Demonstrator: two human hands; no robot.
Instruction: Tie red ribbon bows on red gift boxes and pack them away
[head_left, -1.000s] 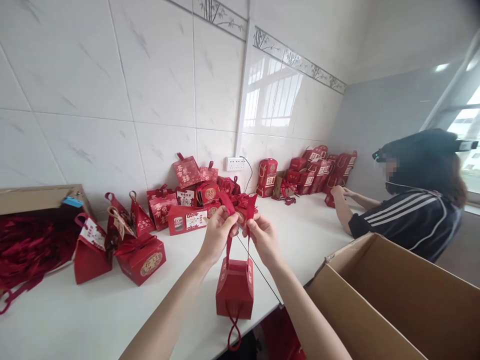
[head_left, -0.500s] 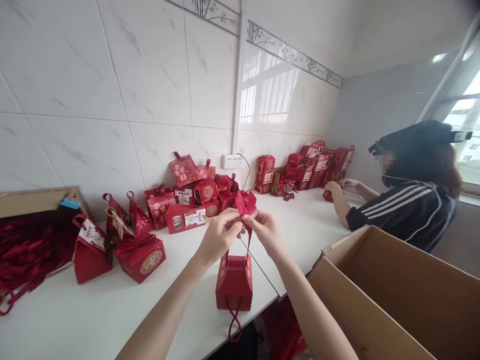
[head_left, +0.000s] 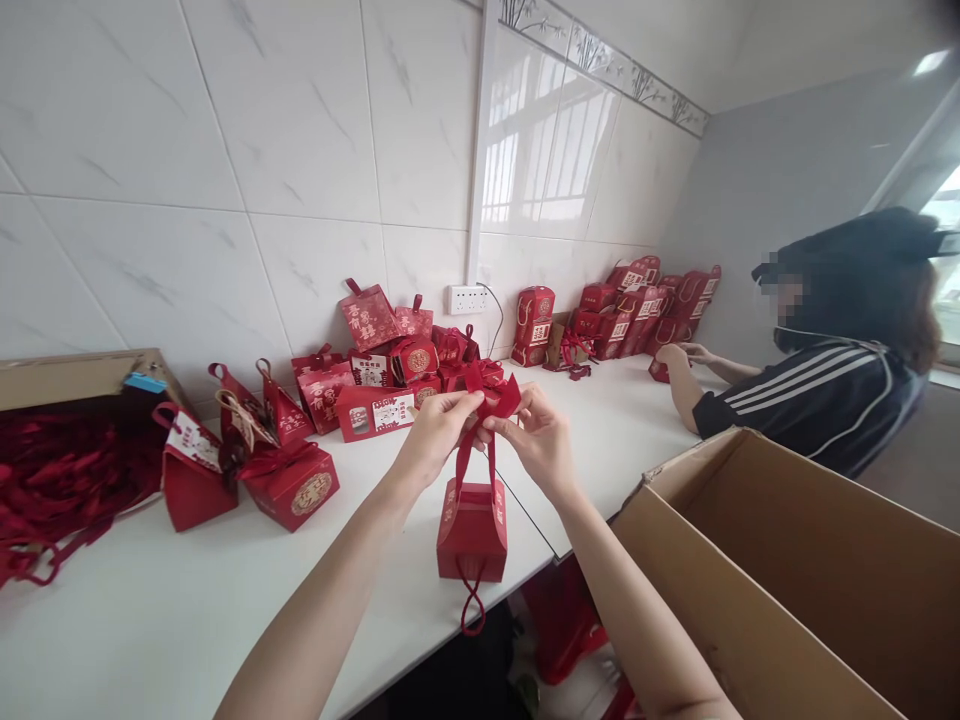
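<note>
A small red gift box stands on the white table near its front edge, with a dark red cord loop hanging from its near side. Two strands of red ribbon rise from the box top to my fingers, where the ribbon is bent into loops with pointed ends. My left hand pinches the ribbon between thumb and fingers on the left. On the right, my right hand pinches it too, its fingertips close to the left ones. The middle of the ribbon is partly covered by my fingers.
Finished-looking red boxes and several more line the wall. A carton of red ribbons sits at the left. An open cardboard box is at my right. Beyond it, a person handles a red box near stacked boxes.
The ribbon above the box now spreads into wider loops with ends pointing up. My hands have moved slightly apart, still on the ribbon. The camera view has tilted down a little.
</note>
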